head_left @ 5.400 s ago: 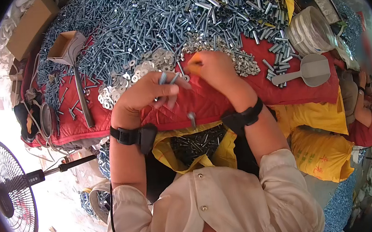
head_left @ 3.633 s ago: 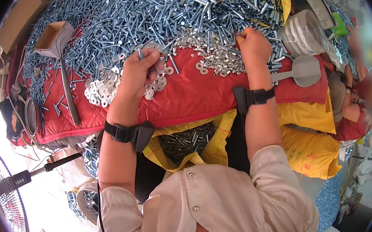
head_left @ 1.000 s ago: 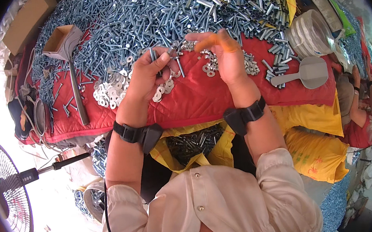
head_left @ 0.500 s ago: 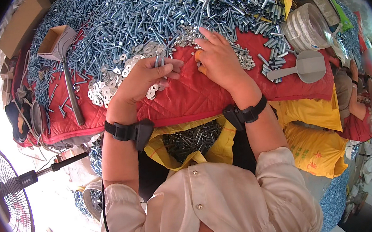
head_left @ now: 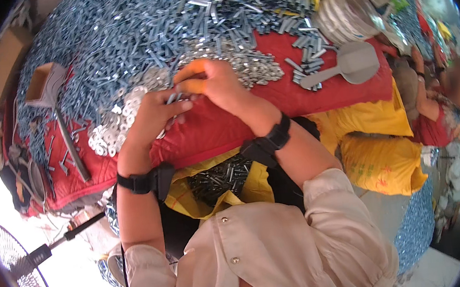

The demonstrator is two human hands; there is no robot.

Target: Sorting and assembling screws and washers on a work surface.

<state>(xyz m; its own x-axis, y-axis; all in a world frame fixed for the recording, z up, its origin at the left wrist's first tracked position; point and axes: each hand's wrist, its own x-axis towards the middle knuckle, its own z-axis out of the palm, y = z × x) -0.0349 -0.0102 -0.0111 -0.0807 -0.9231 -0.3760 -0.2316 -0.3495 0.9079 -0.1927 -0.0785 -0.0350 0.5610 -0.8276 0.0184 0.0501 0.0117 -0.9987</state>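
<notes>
My left hand (head_left: 152,115) is closed round a couple of bolts (head_left: 172,98), whose shanks show between thumb and fingers. Against it, my right hand (head_left: 220,83), with orange covers on its fingertips, is pinched at the bolts' ends; whatever lies in that pinch is hidden. Both hands are above a red quilted cloth (head_left: 228,124). Flat washers (head_left: 108,133) lie in a heap left of my left hand. Small nuts (head_left: 261,68) are piled beyond and right of my right hand. A big mound of bluish bolts (head_left: 103,39) fills the far side.
Metal sleeves (head_left: 304,48) lie at the far right, by a grey scoop (head_left: 359,62) and a white bucket (head_left: 345,13). An open box (head_left: 47,86) and a long handle (head_left: 72,147) are left. Below sits a yellow bag (head_left: 261,182) of hardware. Another person (head_left: 431,102) sits at right.
My right hand has moved left from the nuts to meet my left hand at the bolts. The view has shifted, so the table sits further left in it.
</notes>
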